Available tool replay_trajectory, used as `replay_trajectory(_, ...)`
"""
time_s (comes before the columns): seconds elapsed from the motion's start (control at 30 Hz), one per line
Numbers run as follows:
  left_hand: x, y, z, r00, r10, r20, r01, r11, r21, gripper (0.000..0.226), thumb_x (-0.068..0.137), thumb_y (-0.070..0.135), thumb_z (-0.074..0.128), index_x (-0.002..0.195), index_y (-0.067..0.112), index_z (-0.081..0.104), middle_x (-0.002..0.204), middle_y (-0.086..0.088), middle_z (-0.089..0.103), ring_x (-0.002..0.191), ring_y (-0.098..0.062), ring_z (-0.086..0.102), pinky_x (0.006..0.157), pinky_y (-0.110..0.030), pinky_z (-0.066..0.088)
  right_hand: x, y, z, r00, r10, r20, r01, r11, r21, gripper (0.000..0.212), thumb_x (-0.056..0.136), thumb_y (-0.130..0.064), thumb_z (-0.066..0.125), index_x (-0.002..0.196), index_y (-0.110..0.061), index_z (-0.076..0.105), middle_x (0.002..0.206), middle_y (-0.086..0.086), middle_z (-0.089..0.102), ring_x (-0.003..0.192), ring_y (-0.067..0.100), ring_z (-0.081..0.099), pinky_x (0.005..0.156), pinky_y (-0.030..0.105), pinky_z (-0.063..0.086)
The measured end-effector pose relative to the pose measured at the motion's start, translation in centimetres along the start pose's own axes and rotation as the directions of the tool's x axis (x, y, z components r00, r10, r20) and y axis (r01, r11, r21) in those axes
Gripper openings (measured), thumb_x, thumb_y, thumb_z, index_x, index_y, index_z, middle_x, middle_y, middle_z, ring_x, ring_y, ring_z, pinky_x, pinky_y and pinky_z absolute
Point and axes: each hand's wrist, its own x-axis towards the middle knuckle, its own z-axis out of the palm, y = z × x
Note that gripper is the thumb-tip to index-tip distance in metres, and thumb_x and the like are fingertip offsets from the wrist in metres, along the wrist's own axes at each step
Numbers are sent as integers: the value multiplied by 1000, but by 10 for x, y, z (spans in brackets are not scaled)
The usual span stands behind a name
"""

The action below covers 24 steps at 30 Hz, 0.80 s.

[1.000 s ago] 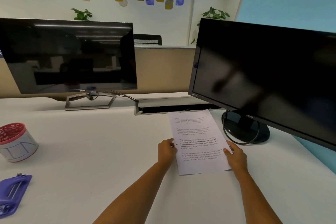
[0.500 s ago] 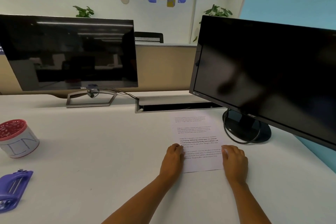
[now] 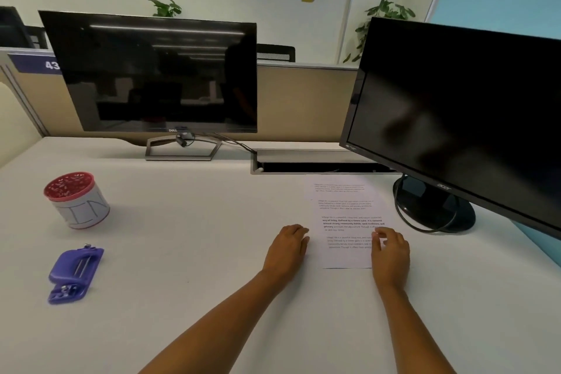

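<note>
Lying flat on a white desk (image 3: 182, 237), a printed sheet of paper (image 3: 343, 206) sits right of centre, its long side running from near to far. Four short blocks of text cover it, one partly in bold. Its far edge almost reaches a long cable slot (image 3: 318, 161) cut into the desk.

Two bare forearms reach in from the near edge. The left hand (image 3: 287, 247) rests on the desk just beside the sheet's left edge, fingers loosely curled and holding nothing; whether the fingertips touch the paper is unclear. The right hand (image 3: 390, 252) lies over the sheet's near right part, knuckles up and fingers bent, thumb on the paper. It hides the edge beneath it, so I cannot tell whether it pinches the sheet or only rests on it.

Just right of the paper stands the round black base (image 3: 434, 209) of a dark right monitor (image 3: 455, 100), which overhangs the desk. A second dark left monitor (image 3: 151, 73) stands at the far side. Well apart on the left sit a white tub with a red lid (image 3: 76, 200) and, nearer, a purple plastic tool (image 3: 74, 273).
</note>
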Motion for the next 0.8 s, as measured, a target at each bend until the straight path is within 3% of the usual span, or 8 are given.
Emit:
replay_trajectory(0.23, -36, -71, -49, 975, -114, -190, 118, 993, 10, 33, 97, 22, 39, 126, 15, 55, 131, -2, 56, 123, -17, 48, 99, -24, 39, -45, -77, 36, 982, -60, 181, 15, 971, 239, 14, 89, -15, 58, 95, -5, 66, 97, 13, 68, 83, 19, 59, 74, 30, 52)
replay_trajectory(0.4, -66, -125, -84, 911, -289, -294, 279, 957, -76, 28, 95, 19, 44, 115, 13, 63, 120, -3, 63, 117, -21, 52, 89, -26, 42, -87, -132, 66, 930, -133, 343, 34, 959, 281, 13, 89, -12, 59, 96, -6, 68, 98, 11, 68, 81, 14, 58, 72, 22, 48)
replay_trajectory(0.6, -96, -172, -114, 852, -417, -318, 371, 908, -197, 26, 95, 16, 47, 114, 7, 62, 119, -10, 61, 113, -25, 53, 95, -30, 41, -138, -179, 92, 870, -157, 467, 4, 950, 312, 12, 88, -13, 59, 93, -8, 69, 97, 7, 69, 82, 14, 61, 72, 16, 46)
replay_trajectory(0.8, -114, -199, -129, 850, -435, -296, 371, 894, -250, 24, 92, 11, 51, 112, 4, 63, 117, -14, 61, 110, -26, 55, 96, -29, 41, -174, -202, 102, 826, -153, 543, -2, 962, 273, 12, 87, -14, 60, 93, -9, 69, 95, 5, 69, 81, 13, 61, 71, 13, 45)
